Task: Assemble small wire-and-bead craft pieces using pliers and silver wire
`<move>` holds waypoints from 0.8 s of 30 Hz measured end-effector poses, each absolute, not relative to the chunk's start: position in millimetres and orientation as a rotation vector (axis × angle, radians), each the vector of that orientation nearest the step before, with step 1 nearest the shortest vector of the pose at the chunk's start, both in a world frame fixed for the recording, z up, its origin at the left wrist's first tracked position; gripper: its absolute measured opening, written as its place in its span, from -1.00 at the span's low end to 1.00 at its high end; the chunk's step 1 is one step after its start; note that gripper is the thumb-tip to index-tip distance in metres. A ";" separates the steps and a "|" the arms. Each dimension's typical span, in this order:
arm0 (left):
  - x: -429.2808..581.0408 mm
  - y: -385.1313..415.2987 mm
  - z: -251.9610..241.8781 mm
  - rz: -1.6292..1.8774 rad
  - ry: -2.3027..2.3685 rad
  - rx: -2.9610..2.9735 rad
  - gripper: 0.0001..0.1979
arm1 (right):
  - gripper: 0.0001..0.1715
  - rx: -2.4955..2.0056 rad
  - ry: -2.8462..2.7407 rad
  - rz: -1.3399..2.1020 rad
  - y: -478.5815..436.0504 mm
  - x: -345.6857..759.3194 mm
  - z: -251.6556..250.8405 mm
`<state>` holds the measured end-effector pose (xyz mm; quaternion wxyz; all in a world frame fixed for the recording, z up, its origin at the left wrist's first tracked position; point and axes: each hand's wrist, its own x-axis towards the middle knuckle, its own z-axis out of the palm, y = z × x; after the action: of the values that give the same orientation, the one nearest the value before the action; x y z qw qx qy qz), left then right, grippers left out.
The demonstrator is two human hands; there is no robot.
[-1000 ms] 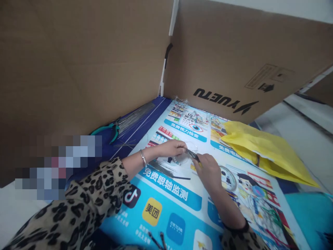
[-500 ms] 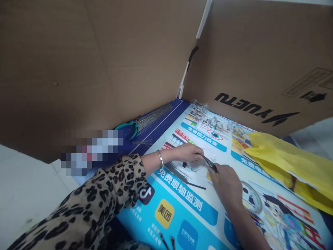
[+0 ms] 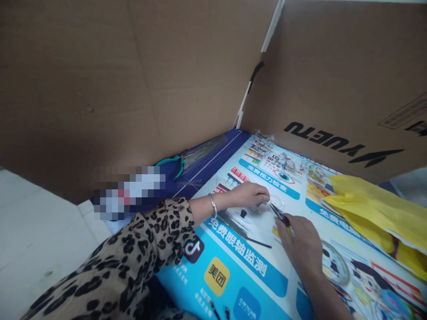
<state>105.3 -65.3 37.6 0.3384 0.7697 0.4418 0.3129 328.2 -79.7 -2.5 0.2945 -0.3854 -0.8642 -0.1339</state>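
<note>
My left hand [image 3: 251,194] is closed, thumb and fingers pinched at a thin wire [image 3: 279,200] that curves out past the fingertips. What else sits between those fingers is too small to make out. My right hand [image 3: 303,240] is wrapped round a pair of pliers [image 3: 282,215] with dark metal jaws and a bit of yellow on the handle. The jaw tips point up and left, close by the left fingertips; whether they grip the wire I cannot tell. Under the left wrist, a bundle of straight thin wires [image 3: 235,224] lies on the printed sheet [image 3: 190,284].
Teal-handled pliers [image 3: 182,166] and more straight wires [image 3: 205,151] lie along the left cardboard wall [image 3: 116,80]. Tangled wire pieces [image 3: 290,162] line the back. At the right are a yellow bag [image 3: 373,209] and a round clear roll [image 3: 335,264].
The view has shifted, so everything sits slightly further right. The plier jaws now appear narrowly parted beside the left fingertips. A strand of small beads below the left hand no longer shows clearly.
</note>
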 end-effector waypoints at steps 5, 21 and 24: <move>105.3 -64.7 37.3 0.838 1.131 2.003 -0.80 | -0.73 -0.962 -2.265 -0.344 -78.2 329.9 -4.7; 106.8 -65.4 47.1 0.858 1.184 2.023 -0.81 | -0.76 -0.961 -2.222 -0.334 -80.5 328.8 -2.7; 105.8 -66.5 49.7 0.883 1.188 1.945 -0.81 | -0.76 -0.994 -2.206 -0.302 -82.4 326.8 -0.3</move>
<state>105.8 -66.5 49.7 0.3419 0.7478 0.4567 0.3396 326.8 -82.4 -0.3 0.3442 -0.3828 -0.8494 -0.1162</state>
